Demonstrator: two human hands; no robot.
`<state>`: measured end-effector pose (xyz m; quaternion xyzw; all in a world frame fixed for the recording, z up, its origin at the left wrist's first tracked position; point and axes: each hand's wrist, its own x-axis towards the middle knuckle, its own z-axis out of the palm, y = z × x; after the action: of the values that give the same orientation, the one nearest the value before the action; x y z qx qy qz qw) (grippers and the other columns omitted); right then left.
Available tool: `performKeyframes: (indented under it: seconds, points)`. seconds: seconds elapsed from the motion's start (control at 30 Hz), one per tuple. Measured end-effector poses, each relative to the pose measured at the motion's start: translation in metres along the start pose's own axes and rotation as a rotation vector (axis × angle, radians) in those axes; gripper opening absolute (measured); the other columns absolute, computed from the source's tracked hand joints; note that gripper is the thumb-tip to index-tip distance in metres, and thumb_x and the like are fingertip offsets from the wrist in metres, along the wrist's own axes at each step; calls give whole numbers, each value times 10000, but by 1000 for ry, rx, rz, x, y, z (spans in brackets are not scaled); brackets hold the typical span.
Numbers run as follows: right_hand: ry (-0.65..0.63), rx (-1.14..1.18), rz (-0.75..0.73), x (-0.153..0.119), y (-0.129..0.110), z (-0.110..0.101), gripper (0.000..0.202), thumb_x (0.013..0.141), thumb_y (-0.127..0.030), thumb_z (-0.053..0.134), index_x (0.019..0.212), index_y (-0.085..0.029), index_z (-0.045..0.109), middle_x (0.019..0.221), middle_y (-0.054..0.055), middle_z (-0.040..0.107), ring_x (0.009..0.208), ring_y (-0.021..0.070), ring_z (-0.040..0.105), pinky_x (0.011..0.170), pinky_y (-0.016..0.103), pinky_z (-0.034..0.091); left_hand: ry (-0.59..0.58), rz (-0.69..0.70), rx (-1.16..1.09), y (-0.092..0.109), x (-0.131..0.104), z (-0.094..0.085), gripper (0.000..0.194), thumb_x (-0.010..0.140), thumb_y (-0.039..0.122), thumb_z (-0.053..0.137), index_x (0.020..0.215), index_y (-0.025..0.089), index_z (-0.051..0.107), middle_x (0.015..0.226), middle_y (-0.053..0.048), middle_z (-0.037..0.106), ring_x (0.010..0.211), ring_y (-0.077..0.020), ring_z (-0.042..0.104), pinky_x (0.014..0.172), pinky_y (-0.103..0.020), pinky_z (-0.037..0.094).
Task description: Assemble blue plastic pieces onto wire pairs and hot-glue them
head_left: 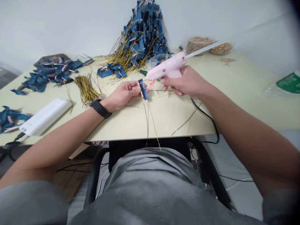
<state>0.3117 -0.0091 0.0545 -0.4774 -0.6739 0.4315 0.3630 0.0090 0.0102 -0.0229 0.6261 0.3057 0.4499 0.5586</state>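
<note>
Between its thumb and fingers, my left hand (125,93) pinches a small blue plastic part (143,90). A black and a yellow wire (153,123) hang from this part past the table's front edge. My right hand (182,82) is wrapped round the handle of a pink hot glue gun (164,68), with a finger by its coral trigger. A long clear glue stick (203,49) sticks out of the gun's back end. The gun's nozzle points left, at the upper end of the blue part; whether they touch I cannot tell.
A tall heap of wired blue parts (145,34) leans on the wall. More blue parts (47,73) lie at left, near a bundle of yellow and black wires (86,89) and a white box (47,115). Clear bags (201,45) stand at back right; the gun's black cord (211,120) hangs over the edge.
</note>
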Motion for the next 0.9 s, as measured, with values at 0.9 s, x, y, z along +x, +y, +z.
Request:
performKeyframes:
  seconds: [0.9]
  points:
    - [-42, -3, -17, 6, 7, -6, 328, 1045, -191, 981, 830, -237, 738, 767, 61, 778, 496, 104, 454, 370, 257, 306, -9, -41, -26, 5, -4, 4, 247, 1123, 345, 1102, 1196, 134, 998, 1264, -143, 967, 1136, -242, 933, 1129, -370, 738]
